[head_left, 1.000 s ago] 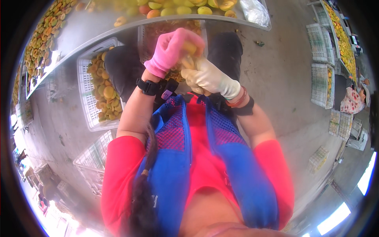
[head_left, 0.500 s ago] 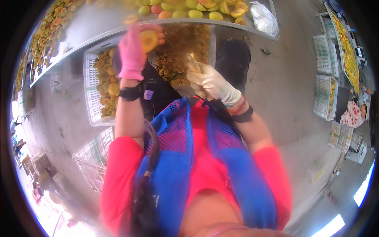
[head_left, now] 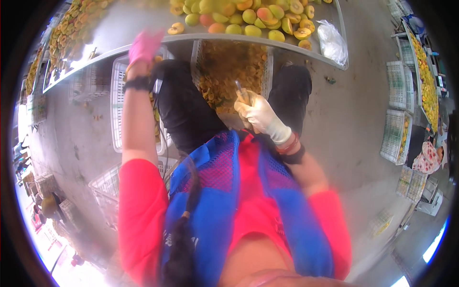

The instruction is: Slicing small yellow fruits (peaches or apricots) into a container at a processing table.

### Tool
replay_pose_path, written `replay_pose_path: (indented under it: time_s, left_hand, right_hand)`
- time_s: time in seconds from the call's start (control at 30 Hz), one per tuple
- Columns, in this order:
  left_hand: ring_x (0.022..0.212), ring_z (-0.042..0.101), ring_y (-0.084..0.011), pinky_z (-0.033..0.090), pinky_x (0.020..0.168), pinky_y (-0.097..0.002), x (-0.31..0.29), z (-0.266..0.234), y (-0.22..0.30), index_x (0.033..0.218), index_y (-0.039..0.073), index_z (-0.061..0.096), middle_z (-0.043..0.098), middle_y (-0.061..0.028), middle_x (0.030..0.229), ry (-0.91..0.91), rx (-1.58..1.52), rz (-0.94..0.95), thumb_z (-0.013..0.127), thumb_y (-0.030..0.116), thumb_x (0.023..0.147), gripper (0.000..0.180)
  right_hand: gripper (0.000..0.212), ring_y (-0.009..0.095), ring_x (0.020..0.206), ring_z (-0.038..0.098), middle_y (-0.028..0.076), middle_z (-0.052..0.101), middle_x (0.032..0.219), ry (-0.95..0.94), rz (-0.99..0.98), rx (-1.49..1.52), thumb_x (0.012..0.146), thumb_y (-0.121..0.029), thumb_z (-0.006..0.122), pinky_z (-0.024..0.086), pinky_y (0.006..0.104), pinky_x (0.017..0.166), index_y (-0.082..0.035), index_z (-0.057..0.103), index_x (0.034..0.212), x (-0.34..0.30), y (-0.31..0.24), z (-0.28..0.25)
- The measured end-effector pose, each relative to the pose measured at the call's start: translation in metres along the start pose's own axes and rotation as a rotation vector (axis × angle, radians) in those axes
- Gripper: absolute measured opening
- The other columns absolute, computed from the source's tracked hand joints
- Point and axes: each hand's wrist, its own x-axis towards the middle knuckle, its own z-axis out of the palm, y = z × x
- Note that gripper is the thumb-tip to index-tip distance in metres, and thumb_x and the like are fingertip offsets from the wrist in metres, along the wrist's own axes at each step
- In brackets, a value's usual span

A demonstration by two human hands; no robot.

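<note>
My left hand [head_left: 144, 48], in a pink glove, is over the near edge of the metal table [head_left: 119, 47], above a white crate [head_left: 117, 103] holding orange fruit halves. Motion smears its fingers, so any fruit in them is not discernible. In front of my waist, my right hand [head_left: 262, 114], in a whitish glove, grips a short tool [head_left: 242, 94] with a light wooden-looking handle and a narrow metal tip pointing up. Yellow, green and reddish peach-like fruit [head_left: 249, 16], some cut in half, lies on the table ahead.
Between my knees, under the table edge, stands a crate [head_left: 269, 71] full of orange-brown fruit scraps [head_left: 229, 71]. A clear plastic bag [head_left: 332, 42] rests at the table's right corner. White crates [head_left: 396, 134] and a fruit-laden table [head_left: 421, 71] stand far right, near another person [head_left: 427, 160].
My left hand has moved left, away from my middle, and the fruit half it held is no longer visible in it. My right hand keeps the tool, shifted slightly in view.
</note>
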Motion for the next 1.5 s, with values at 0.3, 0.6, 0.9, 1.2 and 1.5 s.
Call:
replay_pose_path:
  time_s: [0.3, 0.6, 0.9, 1.2, 1.5]
  left_hand:
    - [0.116, 0.063, -0.0326, 0.050, 0.096, -0.0424, 0.102, 0.074, 0.031, 0.139, 0.003, 0.051, 0.067, -0.0175, 0.122, -0.428, 0.253, 0.106, 0.071, 0.049, 0.082, 0.077]
    - [0.090, 0.067, -0.0201, 0.052, 0.068, -0.0260, -0.042, 0.041, 0.084, 0.125, 0.001, 0.052, 0.066, -0.0152, 0.112, -0.547, -1.327, 0.314, 0.064, 0.024, 0.090, 0.043]
    - [0.098, 0.063, -0.0188, 0.048, 0.080, -0.0287, -0.159, 0.032, 0.110, 0.137, 0.000, 0.052, 0.064, -0.0113, 0.114, -0.707, -1.581, 0.331, 0.038, 0.057, 0.101, 0.069]
    - [0.096, 0.064, -0.0190, 0.049, 0.090, -0.0314, -0.185, 0.041, 0.127, 0.114, -0.001, 0.065, 0.068, -0.0116, 0.104, -0.450, -1.372, 0.433, 0.026, 0.062, 0.104, 0.074]
    - [0.087, 0.062, -0.0168, 0.049, 0.080, -0.0283, -0.195, 0.049, 0.134, 0.105, -0.001, 0.067, 0.068, -0.0106, 0.092, -0.363, -1.342, 0.420, 0.026, 0.064, 0.103, 0.077]
  right_hand:
    - [0.011, 0.009, 0.047, 0.046, -0.003, 0.048, 0.063, 0.063, 0.007, 0.031, 0.095, -0.014, 0.060, 0.039, 0.0267, 0.045, -0.007, 0.052, 0.091, -0.003, 0.000, -0.009]
    - [0.010, 0.005, 0.049, 0.044, -0.004, 0.046, 0.063, 0.133, -0.130, 0.051, 0.094, -0.014, 0.061, 0.035, 0.0246, 0.045, -0.008, 0.053, 0.094, 0.000, -0.014, 0.007]
    - [0.013, 0.011, 0.063, 0.052, 0.003, 0.054, 0.075, 0.180, -0.342, -0.132, 0.091, -0.009, 0.062, 0.043, 0.0315, 0.054, -0.002, 0.059, 0.102, -0.010, -0.025, 0.021]
    - [0.009, 0.026, 0.074, 0.059, 0.014, 0.057, 0.087, 0.179, -0.681, -0.575, 0.091, -0.007, 0.061, 0.048, 0.0370, 0.060, -0.003, 0.064, 0.099, -0.005, -0.008, 0.011]
    - [0.016, 0.011, 0.076, 0.060, 0.002, 0.061, 0.083, 0.197, -0.644, -0.142, 0.098, -0.018, 0.060, 0.047, 0.0303, 0.064, -0.002, 0.060, 0.101, -0.002, -0.003, 0.027]
